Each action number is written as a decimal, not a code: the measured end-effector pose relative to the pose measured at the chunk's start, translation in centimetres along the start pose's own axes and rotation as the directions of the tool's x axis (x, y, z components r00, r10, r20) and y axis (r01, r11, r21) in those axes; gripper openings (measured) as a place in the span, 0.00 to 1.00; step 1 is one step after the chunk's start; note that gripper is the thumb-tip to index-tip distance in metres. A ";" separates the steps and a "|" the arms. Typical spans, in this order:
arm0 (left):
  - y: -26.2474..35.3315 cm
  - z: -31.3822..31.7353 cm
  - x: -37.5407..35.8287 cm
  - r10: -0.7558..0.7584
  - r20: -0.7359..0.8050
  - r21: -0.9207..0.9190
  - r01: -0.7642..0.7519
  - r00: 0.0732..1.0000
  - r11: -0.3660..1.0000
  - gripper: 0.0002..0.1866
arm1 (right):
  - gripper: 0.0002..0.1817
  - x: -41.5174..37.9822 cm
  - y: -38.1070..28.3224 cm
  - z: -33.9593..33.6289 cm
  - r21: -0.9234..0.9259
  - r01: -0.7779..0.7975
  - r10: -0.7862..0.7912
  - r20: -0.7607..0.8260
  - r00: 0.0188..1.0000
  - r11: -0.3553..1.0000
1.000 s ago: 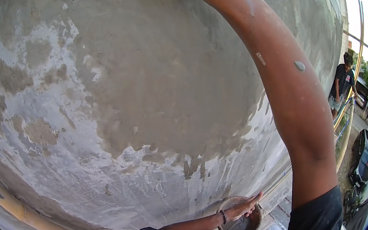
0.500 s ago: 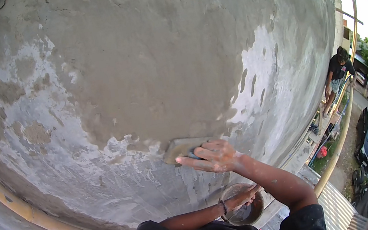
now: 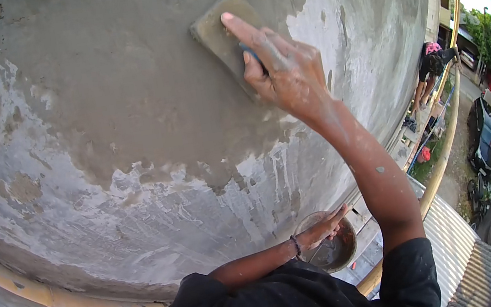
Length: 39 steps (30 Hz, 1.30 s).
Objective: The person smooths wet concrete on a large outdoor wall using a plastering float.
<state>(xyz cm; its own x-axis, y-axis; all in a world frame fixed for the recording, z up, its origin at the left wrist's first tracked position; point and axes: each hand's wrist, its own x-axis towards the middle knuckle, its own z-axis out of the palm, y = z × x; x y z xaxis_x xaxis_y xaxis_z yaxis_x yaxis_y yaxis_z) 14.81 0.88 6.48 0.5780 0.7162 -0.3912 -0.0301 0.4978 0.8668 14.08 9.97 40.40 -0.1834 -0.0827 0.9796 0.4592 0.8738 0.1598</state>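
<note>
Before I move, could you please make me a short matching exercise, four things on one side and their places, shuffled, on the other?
Things
1. Float
2. Bucket
3. Dark bracelet
4. Dark car

Places
A. Around the wrist of the left hand
B. On the ground at the far right of the view
C. In the right hand, against the wall
D. Below the left hand, near the person's body

Pairs: 1-C, 2-D, 3-A, 4-B

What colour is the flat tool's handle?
Blue, where the handle shows under the right hand, in the head view.
</note>
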 end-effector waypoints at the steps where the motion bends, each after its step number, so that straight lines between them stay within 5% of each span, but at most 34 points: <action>1: 0.1 0.1 -0.1 0.037 0.005 -0.006 -0.037 0.999 0.999 0.41 | 0.34 -2.0 -0.6 0.6 0.017 0.004 -0.005 0.022 1.000 1.000; 7: -2.9 -1.0 1.6 0.147 0.066 0.003 -0.148 0.987 0.989 0.39 | 0.42 -18.2 -3.3 0.2 0.184 0.087 -0.148 0.348 0.926 0.979; 9: -1.7 -0.5 0.5 0.144 0.086 0.103 -0.152 0.986 0.983 0.38 | 0.43 -21.8 -2.3 -1.3 0.228 0.262 -0.348 0.593 0.726 0.938; 13: 0.4 0.6 -0.8 0.068 0.003 0.092 -0.068 0.998 0.993 0.47 | 0.41 -19.5 -1.2 -4.4 0.159 0.194 -0.248 0.500 0.830 0.968; 15: 0.3 0.7 -0.6 0.088 -0.085 0.102 -0.079 0.993 0.992 0.46 | 0.40 -15.3 -1.5 -4.3 -0.017 0.095 -0.086 0.303 0.949 0.995; 18: 0.3 -0.5 -0.3 0.060 -0.084 0.091 -0.052 0.995 0.994 0.45 | 0.41 -13.9 -2.9 -1.4 0.030 0.126 -0.130 0.266 0.955 0.992; 21: -1.2 -1.6 0.4 0.149 -0.049 0.006 -0.149 0.988 0.989 0.33 | 0.43 -13.7 -5.4 2.1 0.163 0.111 -0.149 0.243 0.959 0.980; 26: -7.3 -4.6 4.5 0.505 0.059 0.169 -0.508 0.861 0.845 0.20 | 0.43 -12.9 -7.2 2.8 0.186 0.026 -0.067 0.215 0.974 0.982; 29: -7.7 -5.2 5.9 0.655 0.120 0.237 -0.662 0.746 0.711 0.15 | 0.42 -21.7 -4.9 2.2 0.182 -0.027 -0.029 0.297 0.955 0.983; 31: -4.0 -4.2 1.2 0.196 0.003 0.064 -0.195 0.981 0.979 0.10 | 0.42 -21.1 -4.6 2.1 0.189 -0.010 -0.046 0.289 0.956 0.982; 36: -5.1 -4.6 0.6 0.244 -0.026 -0.011 -0.245 0.969 0.969 0.16 | 0.43 -12.9 -6.9 2.4 0.179 -0.065 0.022 0.235 0.972 0.982; 39: -4.8 -3.8 0.4 0.310 -0.156 0.015 -0.312 0.938 0.950 0.18 | 0.41 -16.3 -7.9 2.9 0.233 -0.126 0.079 0.202 0.976 0.964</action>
<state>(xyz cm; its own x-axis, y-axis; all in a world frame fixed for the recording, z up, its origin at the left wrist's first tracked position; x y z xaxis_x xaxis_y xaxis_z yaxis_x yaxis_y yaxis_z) 12.06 0.59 0.97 0.4054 0.9024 -0.1460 -0.1969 0.2421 0.9501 10.90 5.78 22.85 -0.3181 0.0852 0.9442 0.2635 0.9647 0.0017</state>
